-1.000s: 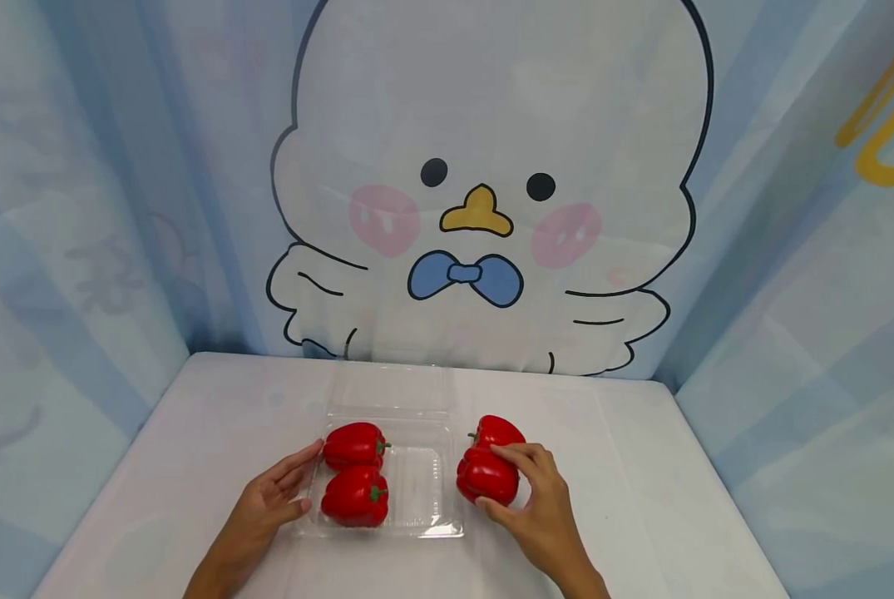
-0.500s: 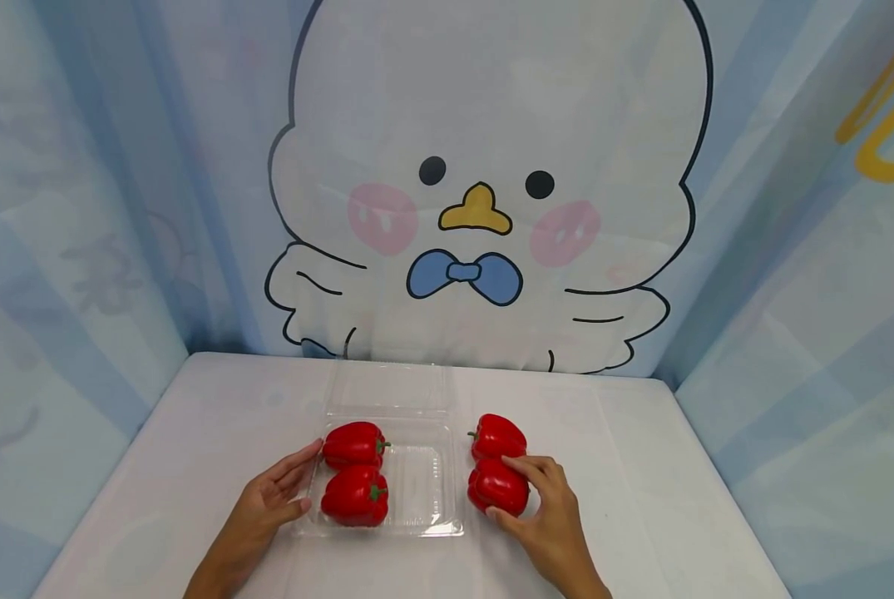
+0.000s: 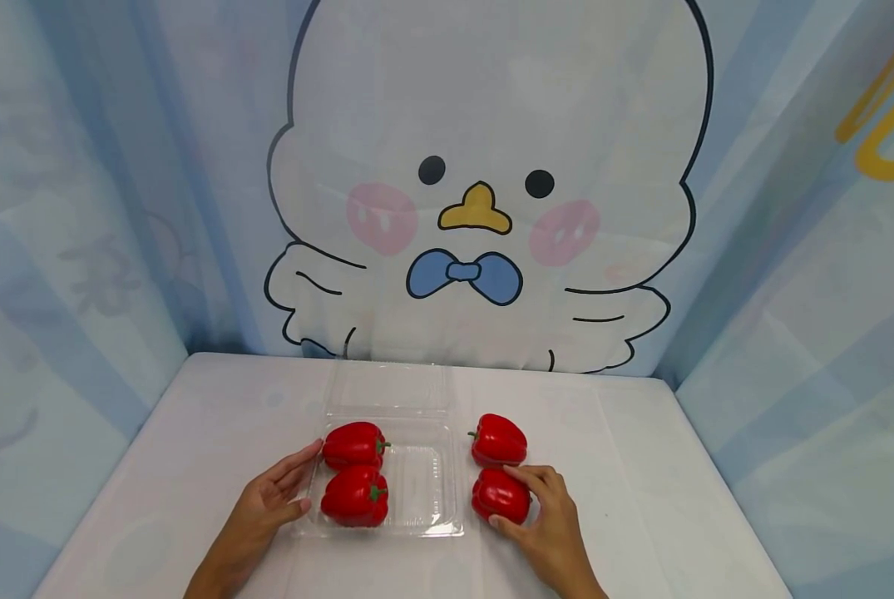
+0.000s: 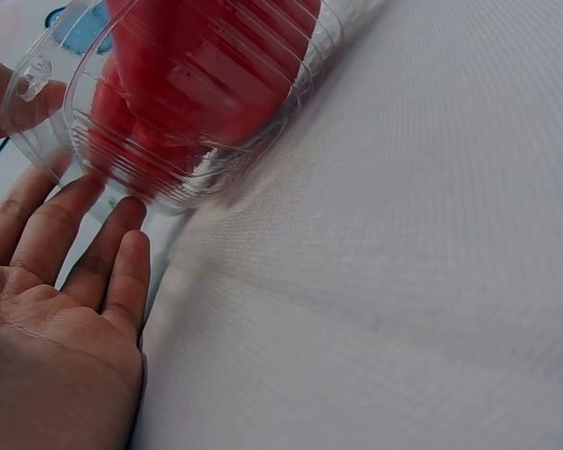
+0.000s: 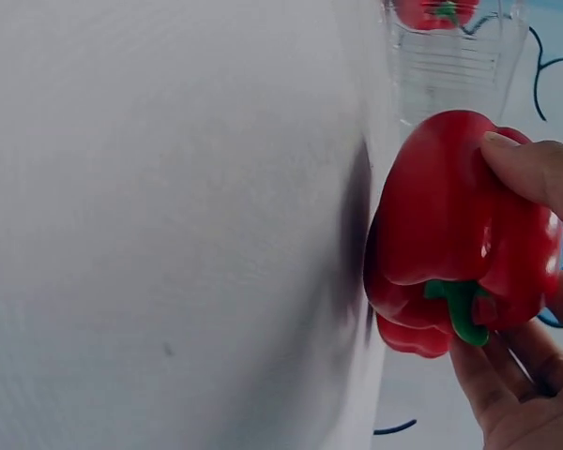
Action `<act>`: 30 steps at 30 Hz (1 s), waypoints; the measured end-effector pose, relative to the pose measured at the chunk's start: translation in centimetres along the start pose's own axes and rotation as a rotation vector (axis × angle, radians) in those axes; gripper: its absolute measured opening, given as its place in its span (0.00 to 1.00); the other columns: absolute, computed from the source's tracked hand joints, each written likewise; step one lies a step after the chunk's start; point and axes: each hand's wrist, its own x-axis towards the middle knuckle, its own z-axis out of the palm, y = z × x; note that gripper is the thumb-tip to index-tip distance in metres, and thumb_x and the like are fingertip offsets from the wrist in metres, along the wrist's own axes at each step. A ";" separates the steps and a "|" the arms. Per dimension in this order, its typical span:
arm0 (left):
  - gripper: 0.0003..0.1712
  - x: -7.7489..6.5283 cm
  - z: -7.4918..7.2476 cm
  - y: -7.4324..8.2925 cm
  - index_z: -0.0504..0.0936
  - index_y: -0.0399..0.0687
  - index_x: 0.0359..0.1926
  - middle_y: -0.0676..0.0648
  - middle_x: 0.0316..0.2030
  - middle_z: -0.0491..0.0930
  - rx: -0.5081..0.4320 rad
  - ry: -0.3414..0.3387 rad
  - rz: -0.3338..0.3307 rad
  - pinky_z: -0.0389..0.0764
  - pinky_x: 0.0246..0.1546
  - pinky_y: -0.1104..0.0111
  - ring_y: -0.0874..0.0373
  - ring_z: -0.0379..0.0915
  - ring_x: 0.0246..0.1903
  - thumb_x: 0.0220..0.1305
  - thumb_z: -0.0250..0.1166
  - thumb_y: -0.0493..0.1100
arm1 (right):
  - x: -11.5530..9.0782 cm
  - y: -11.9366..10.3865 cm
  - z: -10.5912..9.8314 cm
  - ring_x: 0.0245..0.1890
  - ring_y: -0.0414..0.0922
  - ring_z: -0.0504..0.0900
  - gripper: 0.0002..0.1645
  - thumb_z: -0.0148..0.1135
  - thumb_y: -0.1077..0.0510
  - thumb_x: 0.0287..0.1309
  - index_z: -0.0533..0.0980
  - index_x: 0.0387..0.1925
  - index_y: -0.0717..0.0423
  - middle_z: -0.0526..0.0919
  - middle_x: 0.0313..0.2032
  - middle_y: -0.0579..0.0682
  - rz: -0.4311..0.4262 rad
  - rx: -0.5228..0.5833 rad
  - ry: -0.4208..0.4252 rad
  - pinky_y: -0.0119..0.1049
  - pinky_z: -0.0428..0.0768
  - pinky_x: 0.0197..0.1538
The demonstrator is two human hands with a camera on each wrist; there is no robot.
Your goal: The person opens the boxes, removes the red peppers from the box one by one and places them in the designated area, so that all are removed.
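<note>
My right hand [image 3: 551, 516] holds a red bell pepper [image 3: 499, 497] between thumb and fingers, low over the table right of the clear plastic container [image 3: 417, 487]. Its green stem [image 5: 464, 309] shows in the right wrist view. Just behind it lies another red bell pepper [image 3: 498, 440], stem pointing left. Inside the container, two more bell peppers, a rear one [image 3: 353, 446] and a front one [image 3: 354, 497], fill the left side with their stems to the right. My left hand [image 3: 263, 503] touches the container's left edge with extended fingers [image 4: 52, 225], thumb apart from them.
The container's transparent lid [image 3: 389, 389] lies folded back toward the rear curtain [image 3: 484, 329], which carries a cartoon bird. A white cloth covers the table [image 3: 626, 499]. Blue and white curtains [image 3: 65, 291] close in the sides.
My right hand has moved right and toward me with its bell pepper, which no longer overlaps the one behind it in the head view. The left hand and container have stayed put.
</note>
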 end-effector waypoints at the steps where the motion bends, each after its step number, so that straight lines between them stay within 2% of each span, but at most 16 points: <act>1: 0.48 0.0 0.0 0.0 0.59 0.52 0.83 0.53 0.83 0.60 -0.001 -0.001 0.000 0.74 0.68 0.75 0.53 0.49 0.83 0.69 0.74 0.44 | 0.0 0.1 0.0 0.60 0.46 0.78 0.43 0.91 0.61 0.37 0.84 0.60 0.46 0.81 0.54 0.44 -0.001 -0.001 0.000 0.53 0.87 0.63; 10: 0.48 0.0 0.0 -0.2 0.59 0.53 0.83 0.53 0.83 0.60 0.001 0.006 0.003 0.72 0.69 0.71 0.54 0.50 0.83 0.69 0.74 0.45 | 0.1 0.3 0.1 0.59 0.46 0.78 0.42 0.92 0.59 0.36 0.85 0.59 0.45 0.81 0.53 0.44 -0.040 -0.007 0.009 0.54 0.87 0.62; 17: 0.48 -0.1 0.0 -0.3 0.59 0.53 0.83 0.53 0.83 0.60 0.004 0.002 0.006 0.74 0.68 0.73 0.54 0.50 0.83 0.69 0.73 0.45 | 0.2 -0.1 0.1 0.60 0.48 0.77 0.44 0.92 0.58 0.36 0.84 0.60 0.44 0.80 0.55 0.44 -0.007 -0.021 -0.036 0.56 0.86 0.63; 22: 0.48 -0.1 -0.1 -0.2 0.59 0.54 0.83 0.54 0.83 0.60 0.002 -0.003 -0.004 0.75 0.67 0.76 0.55 0.51 0.83 0.69 0.73 0.45 | 0.0 -0.2 0.3 0.62 0.48 0.76 0.45 0.91 0.56 0.37 0.83 0.62 0.42 0.79 0.58 0.45 0.037 -0.031 -0.078 0.54 0.88 0.62; 30: 0.46 -0.1 -0.1 -0.1 0.60 0.52 0.83 0.51 0.83 0.59 0.004 -0.017 0.019 0.76 0.66 0.78 0.69 0.58 0.79 0.71 0.72 0.43 | -0.3 -0.5 0.5 0.63 0.50 0.75 0.45 0.91 0.56 0.37 0.83 0.62 0.41 0.79 0.58 0.46 0.034 -0.032 -0.088 0.56 0.87 0.62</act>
